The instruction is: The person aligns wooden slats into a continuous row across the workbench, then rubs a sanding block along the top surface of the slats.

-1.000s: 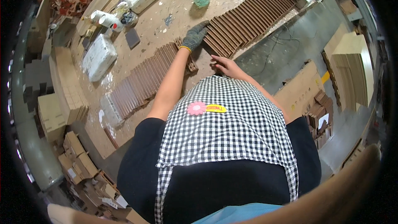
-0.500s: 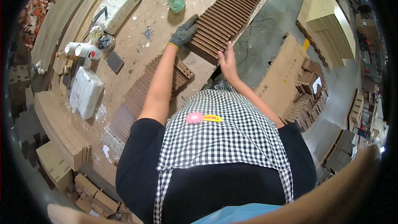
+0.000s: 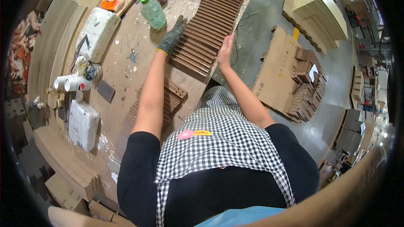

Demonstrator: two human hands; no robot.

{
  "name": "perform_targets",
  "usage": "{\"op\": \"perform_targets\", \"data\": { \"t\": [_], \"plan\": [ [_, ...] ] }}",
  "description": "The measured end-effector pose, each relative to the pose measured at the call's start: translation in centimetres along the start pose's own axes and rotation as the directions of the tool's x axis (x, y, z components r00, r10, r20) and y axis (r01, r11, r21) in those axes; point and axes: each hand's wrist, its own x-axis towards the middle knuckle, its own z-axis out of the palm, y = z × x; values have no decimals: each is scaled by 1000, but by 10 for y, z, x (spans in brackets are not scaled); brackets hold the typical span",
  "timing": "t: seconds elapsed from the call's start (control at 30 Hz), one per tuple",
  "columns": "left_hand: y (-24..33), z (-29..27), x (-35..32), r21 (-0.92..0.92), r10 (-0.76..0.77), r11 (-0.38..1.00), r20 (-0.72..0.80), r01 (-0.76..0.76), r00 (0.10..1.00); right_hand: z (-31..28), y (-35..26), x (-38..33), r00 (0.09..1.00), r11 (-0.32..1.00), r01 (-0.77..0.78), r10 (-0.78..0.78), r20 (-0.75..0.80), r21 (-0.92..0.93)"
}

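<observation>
Head view, looking straight down over my checked apron (image 3: pixel 219 151): my left hand (image 3: pixel 172 37), in a grey glove, lies flat with fingers stretched along the left edge of the slats (image 3: pixel 210 25), a long row of brown strips packed side by side on the bench (image 3: pixel 126 59). My right hand (image 3: pixel 225 50), bare, stands open against the row's right edge, palm turned inward, fingers up. Neither hand is closed on anything; both are spread wide and pressing, the row squeezed between them. The slats run away from me toward the far end of the bench, and my hands bracket the near stretch of them. I judge each strip stiff and light, wood or board by the look, but loose from its neighbours, so the row would fan out or buckle if I lifted from one side only. Best hold, I reckon, is this one: flat palms on both long edges, even pressure, sliding rather than lifting. A second bunch of slats (image 3: pixel 168 96) sits nearer my body, partly under my left forearm. A green bottle (image 3: pixel 152 13) stands just left of my glove, close enough to knock. White foam blocks (image 3: pixel 96 33) lie further left, well clear.
</observation>
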Motion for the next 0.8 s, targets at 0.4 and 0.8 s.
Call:
{"op": "perform_targets", "data": {
  "t": [0.4, 0.8],
  "plan": [
    [-8, -5, 30, -416, 400, -682, 477, 602, 783, -1, -9, 46, 998, 987, 49, -54, -33, -152],
    [2, 27, 137, -312, -126, -950, 371, -4, 920, 5, -11, 115, 999, 942, 20, -33, -32, -334]
  ]
}}
